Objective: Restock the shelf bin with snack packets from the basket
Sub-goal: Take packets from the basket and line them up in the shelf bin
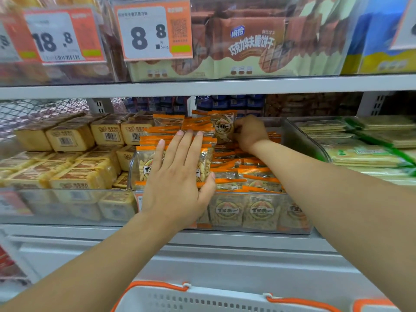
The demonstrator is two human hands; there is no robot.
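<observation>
Head | store shelf bin (297, 224) | left hand (177, 176) flat on packets (258, 176) | right hand (248, 131) pinching packet (222, 127)

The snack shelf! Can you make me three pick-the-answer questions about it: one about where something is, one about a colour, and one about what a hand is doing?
1. Where is the basket?
A. On the top shelf
B. Below the hands, at the bottom of the view
C. Inside the clear bin

2. What colour are the strips on the snack packets in the clear bin?
A. Orange
B. Purple
C. Black

3. What is the left hand doing?
A. Gripping the basket handle
B. Making a fist in the air
C. Pressing flat on the stacked packets with straight fingers

Answers:
1. B, its white rim and orange handles show under both arms.
2. A, orange bands run along the packet edges.
3. C, its palm lies on the stack, while the right hand pinches one packet at the back.
</observation>
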